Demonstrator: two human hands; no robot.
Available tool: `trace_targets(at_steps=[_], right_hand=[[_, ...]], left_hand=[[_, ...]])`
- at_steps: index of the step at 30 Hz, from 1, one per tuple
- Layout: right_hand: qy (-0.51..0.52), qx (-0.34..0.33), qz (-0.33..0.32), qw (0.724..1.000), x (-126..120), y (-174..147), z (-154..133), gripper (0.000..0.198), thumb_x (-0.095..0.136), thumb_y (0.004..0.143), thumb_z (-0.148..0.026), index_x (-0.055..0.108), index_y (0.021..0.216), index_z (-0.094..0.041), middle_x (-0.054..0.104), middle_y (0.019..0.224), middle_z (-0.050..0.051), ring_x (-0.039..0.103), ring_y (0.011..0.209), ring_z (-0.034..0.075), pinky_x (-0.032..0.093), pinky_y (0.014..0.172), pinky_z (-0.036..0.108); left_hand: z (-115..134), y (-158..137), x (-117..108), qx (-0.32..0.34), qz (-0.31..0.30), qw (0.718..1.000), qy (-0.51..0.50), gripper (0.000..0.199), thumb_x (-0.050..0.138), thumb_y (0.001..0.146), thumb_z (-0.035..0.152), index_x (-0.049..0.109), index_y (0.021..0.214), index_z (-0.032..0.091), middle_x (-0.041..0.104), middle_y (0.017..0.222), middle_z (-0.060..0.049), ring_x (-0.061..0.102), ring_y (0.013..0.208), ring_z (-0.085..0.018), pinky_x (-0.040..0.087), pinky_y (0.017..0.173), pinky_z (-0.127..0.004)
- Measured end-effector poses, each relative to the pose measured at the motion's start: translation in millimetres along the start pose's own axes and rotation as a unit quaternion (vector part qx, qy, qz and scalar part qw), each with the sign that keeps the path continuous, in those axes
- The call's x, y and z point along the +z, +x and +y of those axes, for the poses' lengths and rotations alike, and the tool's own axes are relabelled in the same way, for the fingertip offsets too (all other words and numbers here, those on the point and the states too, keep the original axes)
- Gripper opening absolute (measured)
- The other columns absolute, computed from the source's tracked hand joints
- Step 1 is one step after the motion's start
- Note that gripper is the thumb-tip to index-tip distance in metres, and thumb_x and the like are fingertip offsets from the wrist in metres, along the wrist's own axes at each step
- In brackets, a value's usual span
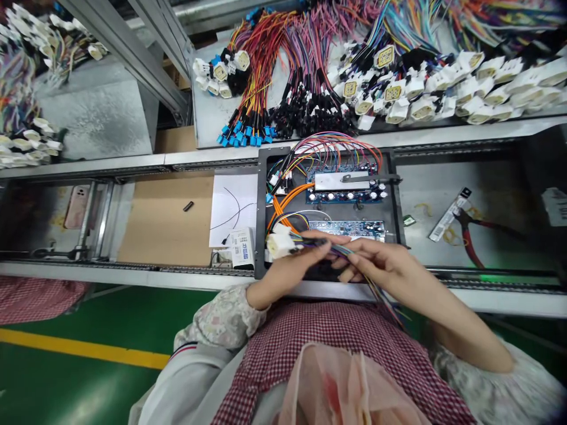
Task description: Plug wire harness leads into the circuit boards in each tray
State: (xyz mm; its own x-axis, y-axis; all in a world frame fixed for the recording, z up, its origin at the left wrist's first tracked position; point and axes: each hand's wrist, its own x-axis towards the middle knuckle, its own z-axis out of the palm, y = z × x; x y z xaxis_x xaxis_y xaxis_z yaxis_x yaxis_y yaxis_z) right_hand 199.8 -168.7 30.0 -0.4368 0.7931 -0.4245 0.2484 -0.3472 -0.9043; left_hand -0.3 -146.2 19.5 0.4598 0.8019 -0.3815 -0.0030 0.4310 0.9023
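A wire harness (343, 250) with a white connector (280, 244) at its left end is held across the front of a black tray (261, 224). Close to the connector, my left hand (305, 260) is closed around the wires. Farther along, my right hand (376, 260) pinches the same bundle, and its loose coloured ends hang down to the right. Behind the hands, the tray holds an upper blue circuit board (345, 196) with a metal bar and a lower circuit board (345, 226), partly hidden by my hands. Thick orange wires (283, 203) run along the tray's left side.
Piles of wire harnesses (310, 88) lie on the shelf beyond the rail. To the right are red-handled pliers (469, 236) and a narrow packet (449, 215). At left are a cardboard sheet (168, 218), a small white box (242, 248) and a phone (77, 206).
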Motion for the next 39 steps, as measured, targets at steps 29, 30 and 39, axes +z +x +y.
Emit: trace_targets(at_steps=[29,30,39], right_hand=[[-0.445,-0.081,0.268,0.851,-22,45,32,0.027,0.047,0.094,-0.035,0.070,0.098,-0.021,0.073,0.073,0.003,0.065,0.059,0.018,0.040,0.056,0.029],[-0.442,-0.075,0.265,0.854,-22,45,32,0.028,0.047,0.094,-0.036,0.070,0.098,-0.021,0.073,0.072,0.004,0.065,0.059,0.018,0.039,0.056,0.029],[-0.460,-0.080,0.243,0.850,-22,46,28,0.029,0.047,0.095,-0.036,0.071,0.099,-0.022,0.076,0.083,0.005,0.067,0.063,0.019,0.040,0.058,0.030]], left_hand=[[5,2,-40,-0.010,0.052,0.995,-0.083,0.023,0.067,0.089,0.032,0.067,0.108,0.019,0.070,0.103,-0.005,0.071,0.099,-0.021,0.064,0.064,-0.022],[5,3,-40,-0.007,0.061,0.995,-0.074,0.022,0.067,0.089,0.033,0.068,0.106,0.019,0.070,0.102,-0.006,0.071,0.098,-0.021,0.064,0.063,-0.021],[4,3,-38,0.023,0.084,0.996,-0.008,0.023,0.062,0.093,0.037,0.069,0.107,0.020,0.073,0.105,-0.008,0.069,0.105,-0.022,0.063,0.064,-0.021]])
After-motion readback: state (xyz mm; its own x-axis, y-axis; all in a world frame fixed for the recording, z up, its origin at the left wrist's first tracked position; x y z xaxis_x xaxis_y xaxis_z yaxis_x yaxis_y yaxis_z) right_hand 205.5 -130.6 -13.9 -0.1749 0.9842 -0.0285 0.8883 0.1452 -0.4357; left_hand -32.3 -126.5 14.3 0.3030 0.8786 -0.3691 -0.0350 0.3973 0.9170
